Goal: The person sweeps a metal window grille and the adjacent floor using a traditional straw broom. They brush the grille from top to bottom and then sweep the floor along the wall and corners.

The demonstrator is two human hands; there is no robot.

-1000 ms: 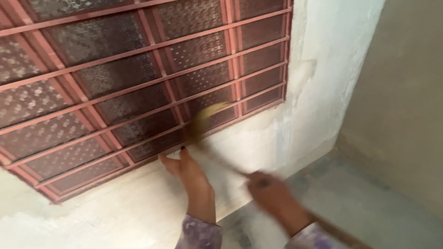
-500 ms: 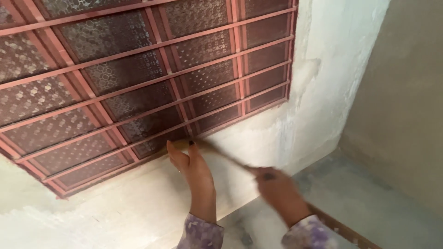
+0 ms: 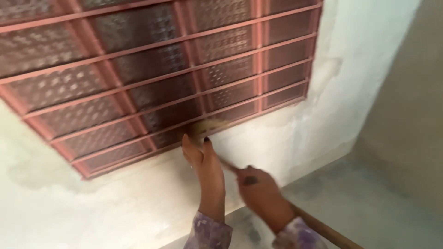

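Head view, right hand (image 3: 260, 193) clenched round brush (image 3: 210, 127) handle, bristles at window grille (image 3: 152, 78) — left hand (image 3: 203, 161) flat, grip released.

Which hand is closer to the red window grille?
Left. The left hand reaches up to the grille's bottom edge; the right hand grips a brush handle lower down.
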